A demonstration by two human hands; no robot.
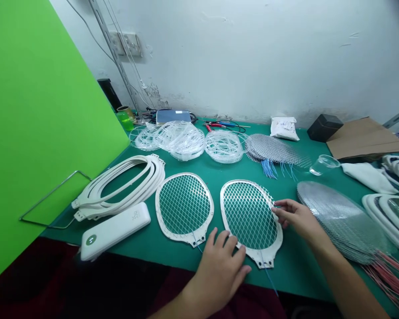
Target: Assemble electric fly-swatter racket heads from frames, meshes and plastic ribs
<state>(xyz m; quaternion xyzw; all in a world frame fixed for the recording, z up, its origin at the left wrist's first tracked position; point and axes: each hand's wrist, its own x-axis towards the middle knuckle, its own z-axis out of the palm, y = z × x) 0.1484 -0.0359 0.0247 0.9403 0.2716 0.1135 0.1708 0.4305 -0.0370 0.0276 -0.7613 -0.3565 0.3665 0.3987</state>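
Two white oval racket frames lie side by side on the green table [219,170], each with a wire mesh in it. My left hand [221,266] rests fingers-down on the near bottom edge of the right frame [249,215]. My right hand [294,215] touches that frame's right rim, its fingertips curled on the mesh edge. A thin blue wire runs out from the frame's neck toward me. The left frame [184,207] lies untouched.
A stack of empty white frames [119,186] and a white power bank [115,229] lie at left. Clear plastic grids [186,139], meshes with blue wires [272,150], a mesh stack with red wires [342,221], a cup [324,164] and cardboard [362,139] surround them.
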